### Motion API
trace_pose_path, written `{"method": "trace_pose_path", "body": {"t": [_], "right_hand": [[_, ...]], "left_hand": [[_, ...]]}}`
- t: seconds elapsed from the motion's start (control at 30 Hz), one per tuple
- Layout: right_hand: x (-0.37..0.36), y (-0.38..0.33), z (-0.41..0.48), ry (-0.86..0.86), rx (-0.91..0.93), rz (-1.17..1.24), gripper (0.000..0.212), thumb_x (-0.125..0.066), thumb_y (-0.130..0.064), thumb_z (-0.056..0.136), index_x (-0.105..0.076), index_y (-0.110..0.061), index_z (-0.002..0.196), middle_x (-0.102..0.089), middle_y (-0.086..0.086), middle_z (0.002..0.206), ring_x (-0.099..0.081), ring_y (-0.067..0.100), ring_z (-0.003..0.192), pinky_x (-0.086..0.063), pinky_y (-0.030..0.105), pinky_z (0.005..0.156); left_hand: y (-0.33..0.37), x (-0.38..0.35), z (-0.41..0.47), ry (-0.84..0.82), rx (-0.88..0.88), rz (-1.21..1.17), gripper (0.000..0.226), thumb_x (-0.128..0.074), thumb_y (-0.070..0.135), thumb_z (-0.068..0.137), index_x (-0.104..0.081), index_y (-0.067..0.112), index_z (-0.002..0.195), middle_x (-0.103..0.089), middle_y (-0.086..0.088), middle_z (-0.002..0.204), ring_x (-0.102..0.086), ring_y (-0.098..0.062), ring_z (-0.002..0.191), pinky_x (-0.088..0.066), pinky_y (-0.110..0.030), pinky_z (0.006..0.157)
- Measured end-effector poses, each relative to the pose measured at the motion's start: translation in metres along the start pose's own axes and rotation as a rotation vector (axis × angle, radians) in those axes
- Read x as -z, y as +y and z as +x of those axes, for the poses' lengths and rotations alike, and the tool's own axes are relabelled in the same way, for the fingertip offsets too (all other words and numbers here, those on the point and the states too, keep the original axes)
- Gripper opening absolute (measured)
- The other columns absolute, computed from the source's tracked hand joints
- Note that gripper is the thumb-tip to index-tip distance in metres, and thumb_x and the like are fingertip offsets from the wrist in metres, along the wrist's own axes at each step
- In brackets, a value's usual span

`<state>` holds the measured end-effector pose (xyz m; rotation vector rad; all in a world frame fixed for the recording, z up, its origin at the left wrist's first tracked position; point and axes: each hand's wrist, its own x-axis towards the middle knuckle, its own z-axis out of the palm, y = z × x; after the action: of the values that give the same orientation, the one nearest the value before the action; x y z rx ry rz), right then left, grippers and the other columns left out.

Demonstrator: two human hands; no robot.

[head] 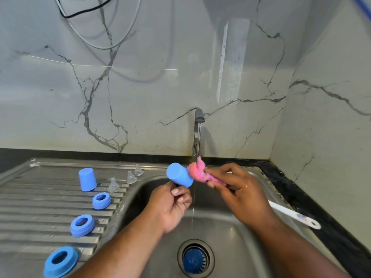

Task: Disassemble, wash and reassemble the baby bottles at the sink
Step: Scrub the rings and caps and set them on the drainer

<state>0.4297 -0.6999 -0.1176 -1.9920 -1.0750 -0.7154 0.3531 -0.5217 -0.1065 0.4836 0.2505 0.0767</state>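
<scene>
Over the sink (230,233), under the running tap (199,117), the left hand (170,205) pinches a blue cap (179,175); the right hand (236,189) pinches a pink sponge (197,171) against it. Rings (101,200), teats (131,177) and another cap (87,179) lie left, apart, reassembly pending.

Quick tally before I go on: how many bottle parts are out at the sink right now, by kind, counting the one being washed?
Blue caps: 2, one of them held in the left hand
Blue rings: 3
Clear teats: 3
Total: 8
</scene>
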Motion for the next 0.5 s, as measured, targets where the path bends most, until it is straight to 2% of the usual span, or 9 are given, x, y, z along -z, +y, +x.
{"method": "trace_pose_path", "body": {"t": [0.1,0.2,0.27,0.37,0.43,0.5], "right_hand": [[-0.002,-0.014,0.001,-0.025,0.094,0.112,0.036,-0.073,-0.025,0.094,-0.07,-0.029,0.129,-0.063,-0.01,0.112,-0.064,0.01,0.094,-0.053,0.02,0.071],[-0.007,-0.003,0.0,-0.06,-0.01,0.057,0.034,-0.069,-0.031,0.093,-0.071,-0.032,0.127,-0.061,-0.017,0.109,-0.063,0.009,0.092,-0.052,0.025,0.07],[-0.003,-0.001,0.0,-0.049,-0.041,0.033,0.034,-0.071,-0.027,0.093,-0.072,-0.034,0.126,-0.059,-0.018,0.108,-0.061,0.009,0.091,-0.047,0.021,0.07],[-0.003,-0.021,0.0,-0.07,0.081,0.169,0.038,-0.073,-0.018,0.094,-0.07,-0.031,0.129,-0.062,-0.009,0.112,-0.064,0.012,0.096,-0.047,0.015,0.074],[-0.008,-0.02,0.0,-0.075,0.068,0.175,0.039,-0.072,-0.016,0.094,-0.069,-0.031,0.13,-0.062,-0.009,0.113,-0.063,0.012,0.097,-0.048,0.016,0.075],[-0.006,-0.007,0.001,-0.07,-0.032,0.132,0.036,-0.073,-0.018,0.094,-0.071,-0.031,0.127,-0.061,-0.014,0.11,-0.062,0.01,0.095,-0.05,0.023,0.074]], "left_hand": [[-0.007,-0.003,-0.004,-0.018,-0.001,0.026,0.032,-0.029,0.003,0.104,-0.056,0.004,0.087,-0.035,0.001,0.063,-0.031,-0.003,0.034,-0.029,-0.015,0.034],[-0.006,-0.003,-0.002,-0.022,0.012,-0.025,0.03,-0.027,-0.001,0.1,-0.054,0.005,0.089,-0.03,0.003,0.061,-0.03,-0.003,0.033,-0.027,-0.016,0.034],[-0.003,-0.003,-0.002,-0.02,-0.013,0.002,0.031,-0.027,-0.003,0.098,-0.055,0.003,0.09,-0.029,0.003,0.057,-0.029,-0.003,0.033,-0.026,-0.015,0.034],[-0.009,-0.007,-0.008,-0.05,-0.052,0.139,0.021,-0.04,-0.005,0.09,-0.059,-0.003,0.081,-0.041,-0.002,0.049,-0.032,-0.003,0.033,-0.027,-0.014,0.035],[-0.011,-0.007,-0.008,-0.071,-0.044,0.131,0.017,-0.042,-0.004,0.085,-0.059,-0.004,0.083,-0.041,-0.005,0.054,-0.033,-0.003,0.034,-0.029,-0.014,0.035],[-0.006,-0.004,-0.003,-0.065,-0.028,0.06,0.028,-0.031,-0.004,0.094,-0.058,-0.002,0.089,-0.033,-0.001,0.061,-0.03,-0.003,0.034,-0.03,-0.016,0.034]]}}
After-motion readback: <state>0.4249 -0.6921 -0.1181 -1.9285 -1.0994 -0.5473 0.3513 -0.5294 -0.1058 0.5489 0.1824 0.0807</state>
